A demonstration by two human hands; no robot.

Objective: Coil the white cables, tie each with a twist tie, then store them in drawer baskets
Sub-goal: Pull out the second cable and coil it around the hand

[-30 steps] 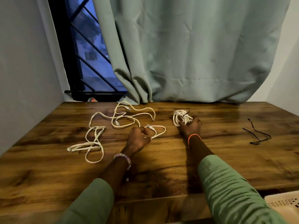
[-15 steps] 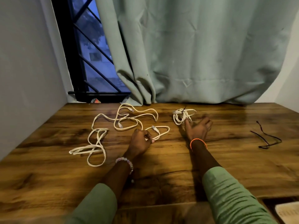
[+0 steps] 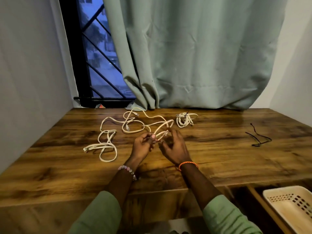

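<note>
Now the left hand (image 3: 142, 146) pinches one end of the loose white braided cable (image 3: 128, 125), its grip narrow between thumb and fingertips, while the right hand (image 3: 175, 147) curls its fingers round the raised loop beside it (the plug end sits between the hands). Most of that cable sprawls over the dark wooden bench (image 3: 219, 157). Behind lies the coiled white cable tied with black (image 3: 184, 119); two black twist ties (image 3: 258, 138) lie well right, a cream plastic basket (image 3: 287, 205) below

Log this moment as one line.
left hand: pinches loose cable | right hand: at same cable | coiled cable: tied, on table
</note>
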